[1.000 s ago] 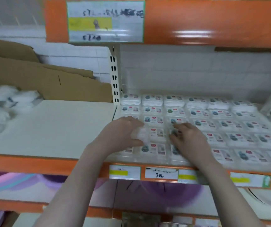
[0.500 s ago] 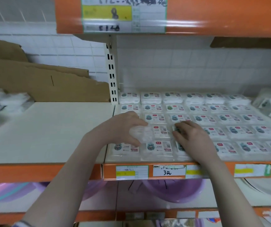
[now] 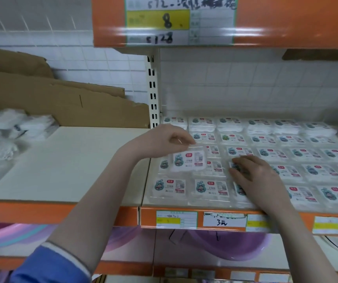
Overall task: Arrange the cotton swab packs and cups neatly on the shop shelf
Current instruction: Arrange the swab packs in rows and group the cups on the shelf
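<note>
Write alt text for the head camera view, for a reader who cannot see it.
A person's left hand pinches one cotton swab pack above rows of identical packs on an orange-edged shop shelf, while the right hand rests flat on packs near the front. To the left lie cardboard sheets and white bagged goods.

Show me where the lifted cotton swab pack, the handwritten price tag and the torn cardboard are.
lifted cotton swab pack [image 3: 188, 161]: head view, on its printed label.
handwritten price tag [image 3: 224, 219]: head view, on the white card at the shelf's front edge.
torn cardboard [image 3: 66, 105]: head view, on the brown sheet's flat face.
</note>
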Motion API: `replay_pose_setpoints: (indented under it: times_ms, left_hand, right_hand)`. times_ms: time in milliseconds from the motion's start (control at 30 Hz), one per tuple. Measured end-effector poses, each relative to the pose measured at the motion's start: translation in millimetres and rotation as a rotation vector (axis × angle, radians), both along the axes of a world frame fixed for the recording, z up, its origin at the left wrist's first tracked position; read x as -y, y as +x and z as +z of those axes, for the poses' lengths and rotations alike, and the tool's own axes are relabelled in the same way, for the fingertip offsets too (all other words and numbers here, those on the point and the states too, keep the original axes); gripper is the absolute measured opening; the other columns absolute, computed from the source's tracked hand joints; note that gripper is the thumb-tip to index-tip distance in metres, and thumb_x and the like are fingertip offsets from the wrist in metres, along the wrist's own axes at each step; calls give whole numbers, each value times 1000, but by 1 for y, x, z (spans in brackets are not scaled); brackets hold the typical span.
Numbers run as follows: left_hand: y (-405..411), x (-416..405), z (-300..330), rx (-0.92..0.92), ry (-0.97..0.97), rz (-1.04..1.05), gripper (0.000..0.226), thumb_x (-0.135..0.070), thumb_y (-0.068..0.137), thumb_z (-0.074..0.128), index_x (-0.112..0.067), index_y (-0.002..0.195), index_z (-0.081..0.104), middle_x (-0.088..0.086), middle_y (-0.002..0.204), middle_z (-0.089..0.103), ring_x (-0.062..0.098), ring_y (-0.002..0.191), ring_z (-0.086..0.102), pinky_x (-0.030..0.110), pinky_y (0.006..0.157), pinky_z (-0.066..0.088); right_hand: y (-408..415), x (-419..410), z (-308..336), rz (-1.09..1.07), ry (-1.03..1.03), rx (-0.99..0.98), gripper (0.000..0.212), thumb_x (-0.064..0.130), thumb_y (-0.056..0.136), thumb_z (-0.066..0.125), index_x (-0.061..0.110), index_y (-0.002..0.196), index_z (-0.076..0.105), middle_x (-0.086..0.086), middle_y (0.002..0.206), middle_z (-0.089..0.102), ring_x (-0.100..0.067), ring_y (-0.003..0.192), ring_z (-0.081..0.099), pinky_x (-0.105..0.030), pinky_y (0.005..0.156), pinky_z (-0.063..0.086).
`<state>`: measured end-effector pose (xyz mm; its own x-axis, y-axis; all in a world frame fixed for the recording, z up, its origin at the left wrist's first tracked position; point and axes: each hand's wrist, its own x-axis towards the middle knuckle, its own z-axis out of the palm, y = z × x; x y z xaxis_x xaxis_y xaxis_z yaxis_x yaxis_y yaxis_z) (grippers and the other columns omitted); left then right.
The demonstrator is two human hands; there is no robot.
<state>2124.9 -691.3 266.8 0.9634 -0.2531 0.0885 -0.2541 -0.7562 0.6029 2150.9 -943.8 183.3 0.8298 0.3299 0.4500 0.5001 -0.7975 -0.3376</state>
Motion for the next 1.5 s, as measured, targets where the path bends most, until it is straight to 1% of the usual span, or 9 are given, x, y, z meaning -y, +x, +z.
replay_pose_setpoints:
  times_ms: [67,167,300,500,633,767,967,1200,1500]
  left_hand:
    - [0,0,-4,38,60,40,29,-24,91,60,-23,119,62,-10,121,61,-3,102,55,8,88,41]
    - [1,-1,-15,-10,230,55,51,-40,86,63,-26,133,51,-11,139,47,1,123,41,15,100,29]
    - [0,-1,-21,-56,311,51,64,-43,82,66,-23,139,44,-8,144,41,8,132,34,21,106,23]
    - [10,-8,-22,-75,329,33,59,-39,87,63,-25,140,42,-8,147,37,9,134,31,22,108,21]
    - [25,-20,-25,-13,382,42,53,-31,91,59,-20,140,42,-2,150,33,12,137,28,21,108,18]
    - [40,-29,-31,53,402,86,48,-29,91,59,-15,136,48,1,142,44,16,129,40,27,107,27]
    - [54,-33,-35,98,420,118,46,-28,93,56,-14,136,48,1,142,45,17,129,41,29,107,31]
    - [59,-32,-39,137,454,168,42,-25,95,52,-9,134,49,6,133,51,21,117,48,34,98,38]
    - [63,-38,-46,147,446,176,45,-24,98,47,-10,140,40,6,147,38,19,135,33,29,109,25]
  right_hand:
    - [1,0,-1,3,4,8,25,22,85,65,6,105,68,-10,102,65,-29,95,59,-33,81,44]
    - [1,0,-2,5,6,19,24,21,85,66,6,103,69,-10,102,66,-30,94,60,-34,81,45]
    - [1,0,-2,-2,14,26,24,20,84,67,5,103,69,-11,102,66,-31,94,60,-34,81,44]
    - [-1,0,-2,-5,26,22,23,20,84,67,5,102,69,-12,103,66,-32,96,59,-35,83,44]
    - [0,0,-2,2,20,34,23,20,83,67,5,100,70,-11,99,67,-31,92,60,-35,80,46]
    - [1,0,-3,-2,20,47,22,19,82,69,5,99,70,-12,98,67,-33,92,61,-38,80,47]
    - [4,1,-6,3,9,44,24,22,83,68,6,101,70,-10,100,66,-31,93,61,-40,81,48]
    - [5,2,-8,5,8,69,22,20,81,71,7,97,70,-10,95,67,-31,87,62,-39,77,50]
    - [3,1,-6,-8,2,63,23,22,83,68,7,101,70,-9,101,67,-31,94,61,-39,82,48]
